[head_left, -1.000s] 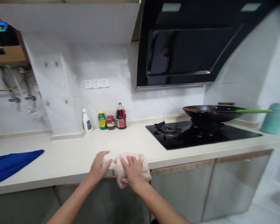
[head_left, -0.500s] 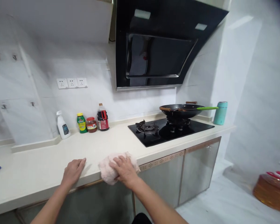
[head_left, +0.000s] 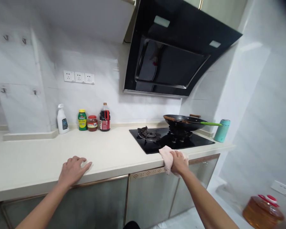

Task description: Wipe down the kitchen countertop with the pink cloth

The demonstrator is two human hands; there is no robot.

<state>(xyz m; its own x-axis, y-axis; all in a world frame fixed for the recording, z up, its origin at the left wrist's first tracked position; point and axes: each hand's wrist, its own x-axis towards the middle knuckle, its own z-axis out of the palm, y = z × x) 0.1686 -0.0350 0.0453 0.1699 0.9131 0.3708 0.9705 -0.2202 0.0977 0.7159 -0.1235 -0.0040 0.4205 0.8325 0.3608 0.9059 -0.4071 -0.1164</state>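
Observation:
A pale pink cloth (head_left: pixel 167 158) lies over the front edge of the cream countertop (head_left: pixel 109 149), just in front of the gas stove (head_left: pixel 154 140). My right hand (head_left: pixel 179 161) grips it, fingers curled over the edge, and part of the cloth hangs down below. My left hand (head_left: pixel 73 169) rests on the counter near its front edge, thumb apart from the fingers, holding nothing. Behind it, by the wall, stand a white spray bottle (head_left: pixel 62 120), a green bottle with a yellow cap (head_left: pixel 82 120), a red-lidded jar (head_left: pixel 92 123) and a dark sauce bottle (head_left: pixel 105 118).
A wok (head_left: pixel 184 124) with a green-handled utensil (head_left: pixel 211 123) sits on the right burner. Beside the stove stands a teal flask (head_left: pixel 222 131). The black range hood (head_left: pixel 176 60) slants overhead. On the floor at right is a large jug of amber liquid (head_left: pixel 263 211).
My right hand has slid the cloth rightward along the counter edge to the front of the stove. My left hand's thumb has spread from its fingers. The view has tilted.

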